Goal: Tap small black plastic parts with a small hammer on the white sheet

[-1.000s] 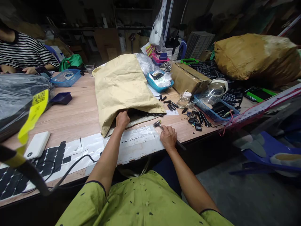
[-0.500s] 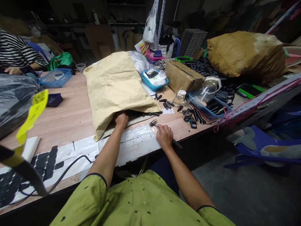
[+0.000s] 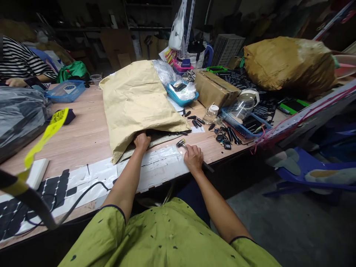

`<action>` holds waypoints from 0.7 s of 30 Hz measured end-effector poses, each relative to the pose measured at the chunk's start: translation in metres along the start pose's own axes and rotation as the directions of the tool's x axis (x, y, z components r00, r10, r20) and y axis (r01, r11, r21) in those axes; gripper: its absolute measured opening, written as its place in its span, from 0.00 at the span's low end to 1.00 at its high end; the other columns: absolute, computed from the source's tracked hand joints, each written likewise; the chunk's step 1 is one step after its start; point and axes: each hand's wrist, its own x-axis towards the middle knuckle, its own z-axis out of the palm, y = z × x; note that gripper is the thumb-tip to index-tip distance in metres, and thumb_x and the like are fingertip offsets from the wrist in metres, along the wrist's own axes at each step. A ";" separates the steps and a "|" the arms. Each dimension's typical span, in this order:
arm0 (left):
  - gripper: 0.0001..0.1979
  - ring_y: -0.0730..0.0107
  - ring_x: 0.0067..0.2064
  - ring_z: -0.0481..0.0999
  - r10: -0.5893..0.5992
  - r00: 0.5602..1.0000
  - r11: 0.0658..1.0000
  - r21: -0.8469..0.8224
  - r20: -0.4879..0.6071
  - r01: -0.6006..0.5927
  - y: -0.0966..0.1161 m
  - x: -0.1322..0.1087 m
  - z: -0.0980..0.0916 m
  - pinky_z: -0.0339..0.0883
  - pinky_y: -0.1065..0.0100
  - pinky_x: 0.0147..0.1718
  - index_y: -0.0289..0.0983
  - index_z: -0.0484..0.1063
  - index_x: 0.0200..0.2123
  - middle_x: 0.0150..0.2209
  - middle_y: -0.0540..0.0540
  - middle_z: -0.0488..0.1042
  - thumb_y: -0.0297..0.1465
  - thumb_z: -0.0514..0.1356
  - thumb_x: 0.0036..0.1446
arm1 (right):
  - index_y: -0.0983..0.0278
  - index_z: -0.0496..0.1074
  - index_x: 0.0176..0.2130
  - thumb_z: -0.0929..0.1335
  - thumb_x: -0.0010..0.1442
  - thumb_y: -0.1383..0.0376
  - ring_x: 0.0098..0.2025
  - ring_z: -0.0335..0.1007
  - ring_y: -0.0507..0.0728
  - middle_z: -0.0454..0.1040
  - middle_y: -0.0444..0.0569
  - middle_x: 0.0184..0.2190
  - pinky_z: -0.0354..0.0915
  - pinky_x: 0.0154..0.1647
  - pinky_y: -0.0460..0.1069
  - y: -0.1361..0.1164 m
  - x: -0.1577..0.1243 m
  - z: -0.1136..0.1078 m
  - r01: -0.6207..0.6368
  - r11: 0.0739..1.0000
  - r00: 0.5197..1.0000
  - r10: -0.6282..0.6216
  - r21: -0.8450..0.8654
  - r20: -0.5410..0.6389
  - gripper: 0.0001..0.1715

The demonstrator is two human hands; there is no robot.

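Observation:
My right hand [image 3: 194, 158] is wrapped round a small hammer [image 3: 181, 143]. Its head lies just beyond my fingers and its dark handle sticks out behind my palm, over the table edge. At the open mouth of a large tan paper sack [image 3: 139, 96], my left hand [image 3: 142, 141] is curled closed, its fingertips hidden in the shadow inside. Dark pieces show within that mouth, too shaded to name. Beneath the sack's mouth lies a pale flat board, and a plastic-covered white sheet [image 3: 164, 167] stretches along the near edge.
To the right are black parts [image 3: 227, 144], a lidded jar [image 3: 210, 114], a blue basket [image 3: 247, 124] and a cardboard box [image 3: 215, 89]. A bent dark arm with a yellow tag [image 3: 46, 137] stands at near left. Across the table, a person in striped sleeves [image 3: 23, 61] sits.
The whole view has shifted slightly, moving the things on the right a little leftward in the picture. Both hands keep nearly the same places, the right still round the hammer.

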 end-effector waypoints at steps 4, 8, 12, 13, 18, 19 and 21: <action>0.21 0.48 0.49 0.80 0.017 1.000 1.000 0.010 -0.003 -0.017 -0.018 -0.031 -0.005 0.71 0.58 0.45 0.40 0.71 0.54 0.43 0.39 0.82 0.33 0.62 0.56 | 0.59 0.77 0.50 0.65 0.61 0.72 0.43 0.60 0.61 0.71 0.53 0.39 0.53 0.38 0.51 0.000 0.000 0.001 0.007 1.000 1.000 -0.007 -0.005 -0.002 0.20; 0.17 0.59 0.43 0.79 0.180 0.982 0.982 -0.069 0.058 -0.176 -0.044 -0.065 -0.001 0.69 0.64 0.42 0.42 0.74 0.48 0.38 0.48 0.81 0.31 0.63 0.53 | 0.59 0.77 0.50 0.65 0.62 0.71 0.43 0.60 0.61 0.71 0.53 0.39 0.53 0.39 0.52 0.000 -0.001 0.000 -0.002 1.000 1.000 0.003 -0.012 0.003 0.20; 0.12 0.58 0.43 0.77 0.352 0.932 0.933 -0.111 0.081 -0.343 -0.053 -0.081 0.008 0.69 0.63 0.45 0.41 0.79 0.40 0.38 0.47 0.80 0.29 0.62 0.51 | 0.59 0.77 0.50 0.64 0.62 0.72 0.43 0.60 0.61 0.71 0.53 0.39 0.53 0.39 0.52 0.001 -0.001 0.000 -0.006 1.000 1.000 0.006 -0.010 -0.001 0.20; 0.13 0.58 0.43 0.77 0.377 0.923 0.922 -0.120 0.075 -0.367 -0.052 -0.082 0.011 0.69 0.62 0.46 0.41 0.80 0.41 0.39 0.46 0.80 0.29 0.62 0.51 | 0.59 0.77 0.50 0.64 0.62 0.72 0.43 0.60 0.61 0.71 0.53 0.39 0.53 0.39 0.52 0.002 0.000 0.000 -0.006 1.000 1.000 0.006 -0.009 -0.001 0.20; 0.11 0.55 0.48 0.74 0.382 0.924 0.920 -0.106 0.033 -0.377 -0.048 -0.083 0.024 0.66 0.59 0.49 0.44 0.82 0.41 0.40 0.46 0.79 0.35 0.64 0.54 | 0.59 0.77 0.50 0.65 0.62 0.71 0.43 0.60 0.61 0.70 0.52 0.39 0.53 0.40 0.51 0.002 0.000 0.002 -0.005 1.000 1.000 0.005 0.001 -0.015 0.20; 0.11 0.54 0.48 0.73 0.379 0.925 0.922 -0.104 0.027 -0.374 -0.048 -0.083 0.026 0.65 0.58 0.49 0.44 0.82 0.41 0.41 0.46 0.79 0.36 0.64 0.55 | 0.59 0.77 0.50 0.65 0.62 0.71 0.43 0.60 0.61 0.71 0.52 0.39 0.53 0.40 0.51 0.002 0.000 0.002 -0.006 1.000 1.000 0.006 0.003 -0.018 0.19; 0.11 0.54 0.48 0.73 0.379 0.925 0.921 -0.112 0.028 -0.374 -0.049 -0.083 0.029 0.64 0.57 0.49 0.45 0.82 0.42 0.41 0.46 0.79 0.36 0.64 0.56 | 0.58 0.77 0.50 0.65 0.62 0.71 0.43 0.61 0.61 0.71 0.52 0.39 0.53 0.40 0.51 0.003 0.002 0.002 -0.012 1.000 1.000 0.012 0.006 -0.014 0.19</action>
